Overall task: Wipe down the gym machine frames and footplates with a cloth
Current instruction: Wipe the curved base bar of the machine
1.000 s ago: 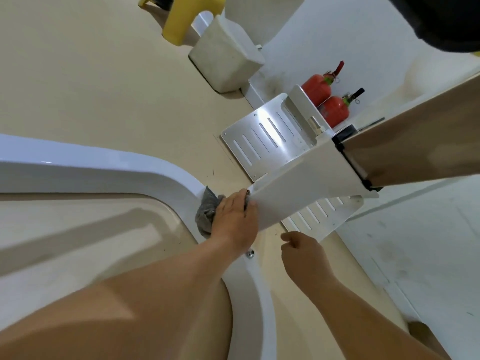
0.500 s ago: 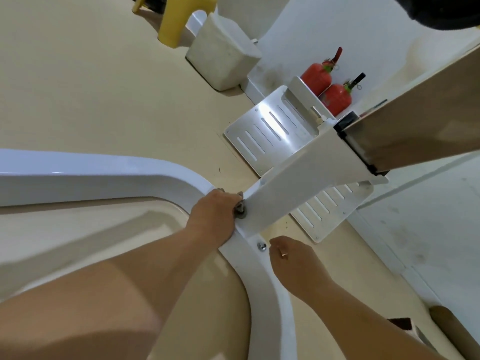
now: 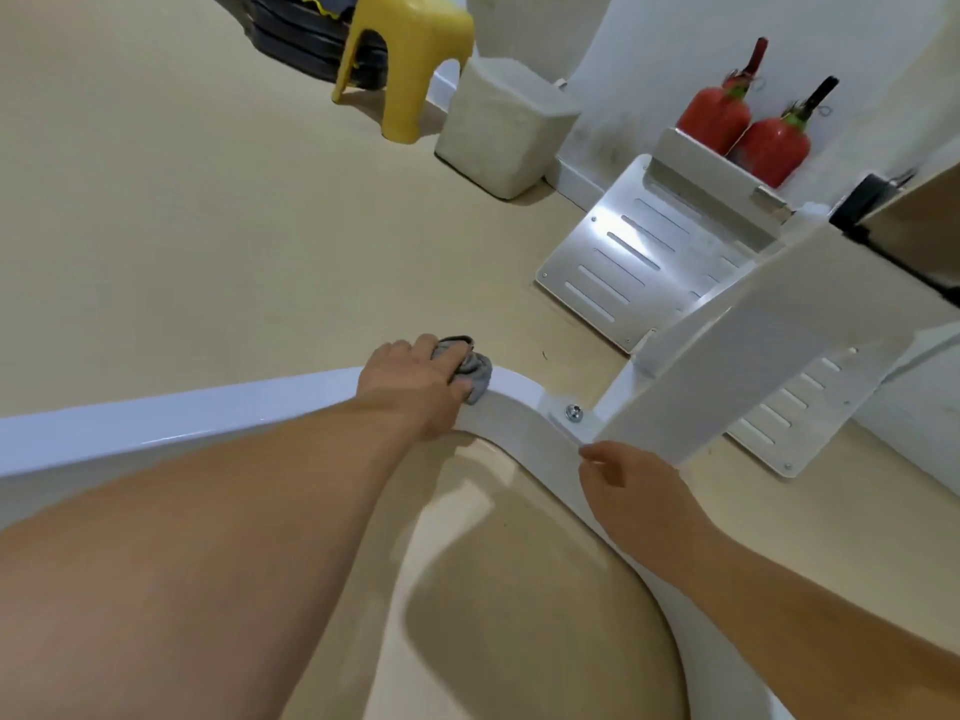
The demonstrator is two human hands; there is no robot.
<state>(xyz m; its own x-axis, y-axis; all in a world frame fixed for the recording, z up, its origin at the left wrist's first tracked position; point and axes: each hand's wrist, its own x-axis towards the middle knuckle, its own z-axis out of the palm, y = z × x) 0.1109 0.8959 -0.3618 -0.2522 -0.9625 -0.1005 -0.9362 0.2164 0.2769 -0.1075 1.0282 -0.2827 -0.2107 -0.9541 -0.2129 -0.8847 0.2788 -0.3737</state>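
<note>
A white curved frame tube point(image 3: 182, 418) of the gym machine runs across the floor and bends down toward me at the right. My left hand point(image 3: 410, 381) grips a bunched grey cloth point(image 3: 470, 368) and presses it on the top of the bend. A bolt point(image 3: 573, 413) fixes a white bracket point(image 3: 737, 366) to the tube just right of the cloth. My right hand point(image 3: 631, 485) rests with loosely curled fingers on the tube at the bracket's lower corner and holds nothing. A slotted metal footplate point(image 3: 623, 252) lies on the floor beyond the bracket.
Two red fire extinguishers point(image 3: 743, 122) stand against the white wall behind the footplate. A pale square bin point(image 3: 498, 127) and a yellow plastic stool point(image 3: 405, 54) sit farther back, with dark weight plates point(image 3: 296, 39) behind the stool. A brown padded part point(image 3: 924, 226) sticks in at right.
My left hand has slid the cloth left along the tube, away from the bracket, which uncovers the bolt. My right hand has come up against the bracket's lower corner.
</note>
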